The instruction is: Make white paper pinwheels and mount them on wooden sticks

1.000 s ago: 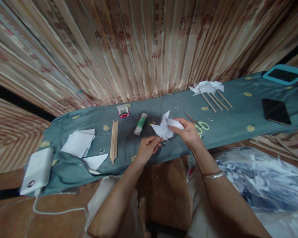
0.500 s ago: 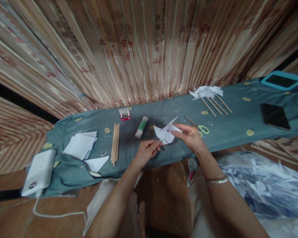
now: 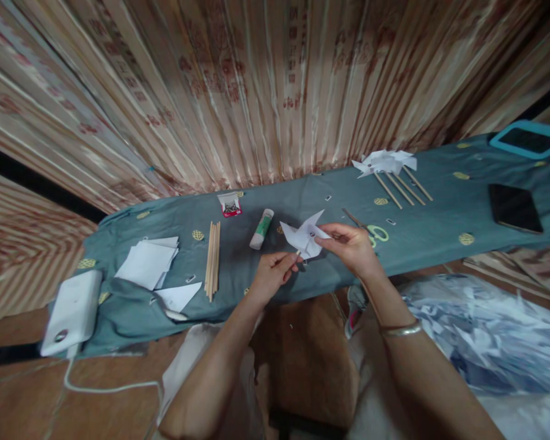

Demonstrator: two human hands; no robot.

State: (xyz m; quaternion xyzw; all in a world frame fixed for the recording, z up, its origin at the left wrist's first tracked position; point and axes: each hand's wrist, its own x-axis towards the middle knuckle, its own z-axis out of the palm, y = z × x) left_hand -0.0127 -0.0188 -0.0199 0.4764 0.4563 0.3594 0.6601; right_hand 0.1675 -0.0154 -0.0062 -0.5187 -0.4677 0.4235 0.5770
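Note:
A white folded paper pinwheel (image 3: 305,235) with a pin at its middle is held just above the teal cloth-covered bench (image 3: 421,244). My right hand (image 3: 354,247) pinches the pinwheel's right side with closed fingers. My left hand (image 3: 272,274) is closed round a thin wooden stick whose tip meets the back of the pinwheel. A glue stick (image 3: 261,228) lies just left of the pinwheel. Green-handled scissors (image 3: 370,231) lie right behind my right hand.
On the bench lie loose wooden sticks (image 3: 211,260), white paper squares (image 3: 147,264), a small pin box (image 3: 230,205), finished pinwheels on sticks (image 3: 389,168), a dark phone (image 3: 514,207), a teal-framed tablet (image 3: 527,139) and a white power bank (image 3: 71,311). Paper scraps (image 3: 486,336) are heaped lower right.
The pinwheel has turned a little between my fingers and both hands have shifted slightly. The view has wobbled. Nothing on the bench has moved.

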